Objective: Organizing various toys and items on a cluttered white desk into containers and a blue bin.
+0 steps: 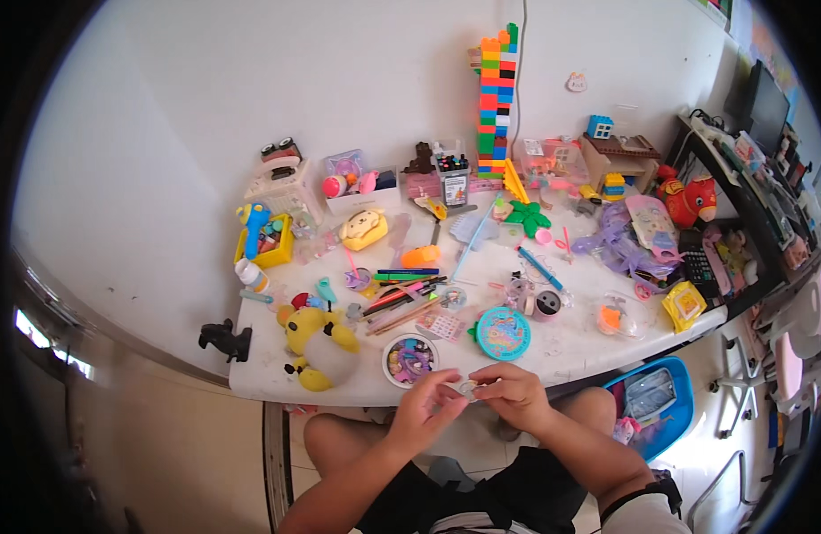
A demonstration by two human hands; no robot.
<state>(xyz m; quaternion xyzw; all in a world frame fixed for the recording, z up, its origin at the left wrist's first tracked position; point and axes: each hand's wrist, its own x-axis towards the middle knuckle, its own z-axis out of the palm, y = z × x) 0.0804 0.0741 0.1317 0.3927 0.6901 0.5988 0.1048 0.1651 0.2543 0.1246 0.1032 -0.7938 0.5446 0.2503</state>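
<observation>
Just off the table's front edge, my left hand (425,408) and my right hand (515,395) meet over a small clear object (468,388). Fingertips of both hands pinch it; its exact kind is too small to tell. Close to my left hand stands a round white tub (388,360) filled with small colourful pieces. Beyond my right hand lies a round turquoise lid or case (504,333) with a printed picture. Between these two, farther back, is a sticker sheet (442,327).
A yellow plush toy (323,350) sits at the front left, near a black figurine (227,340) at the corner. Pencils and pens (403,297) lie mid-table. A tall toy-brick tower (496,107) rises by the wall. A blue tub (680,414) stands on the floor to the right.
</observation>
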